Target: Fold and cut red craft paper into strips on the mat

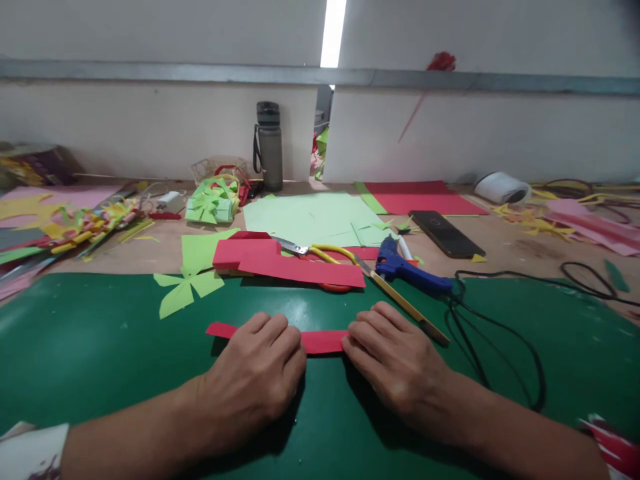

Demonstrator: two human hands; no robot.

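Observation:
A narrow red paper strip (pixel 324 342) lies crosswise low over the green mat (pixel 125 373). My left hand (pixel 260 367) is closed on its left part, with the strip's free end sticking out past the knuckles. My right hand (pixel 397 363) pinches the strip's right end, and the fingers hide that end. Just beyond my hands rests a stack of red paper pieces (pixel 300 265). Scissors with yellow handles (pixel 335 251) lie partly under it. A light green paper flower shape (pixel 187 288) sits to the left of the stack.
A blue glue gun (pixel 413 268) with a black cord (pixel 525 360) lies to the right, beside a yellow craft knife (pixel 405 301). Behind are a phone (pixel 447 233), green sheets (pixel 310 217), red sheets (pixel 420 197) and a grey bottle (pixel 271 150). Paper scraps (pixel 90 230) crowd the left.

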